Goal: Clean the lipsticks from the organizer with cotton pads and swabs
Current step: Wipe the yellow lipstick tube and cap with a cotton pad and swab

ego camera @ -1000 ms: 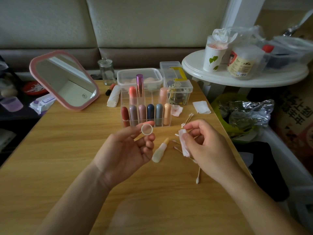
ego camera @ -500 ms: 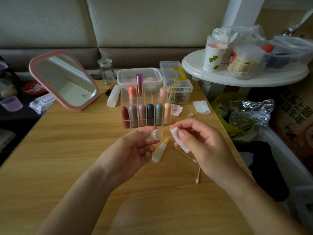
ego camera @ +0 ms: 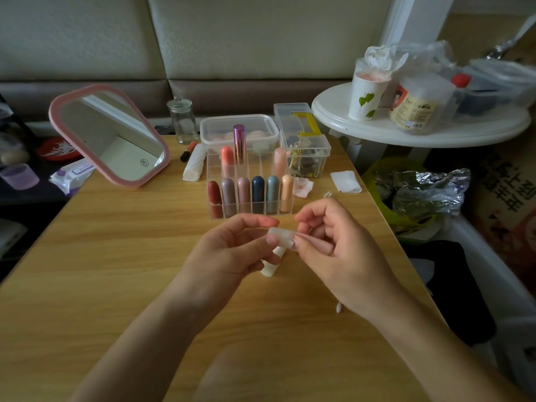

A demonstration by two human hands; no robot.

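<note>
The wooden table carries the clear organizer, its slots full of lipsticks, just beyond both hands. The left hand pinches a small frosted cap between thumb and forefinger, the other fingers loosely curled. The right hand has thumb and fingers closed tight at the cap's mouth on what looks like a sliver of cotton pad, mostly hidden. The uncapped lipstick lies on the table beneath them. To wipe the cap well, I would keep it steady, twist the pad round its inner wall, and use a swab for the bottom corner
</note>
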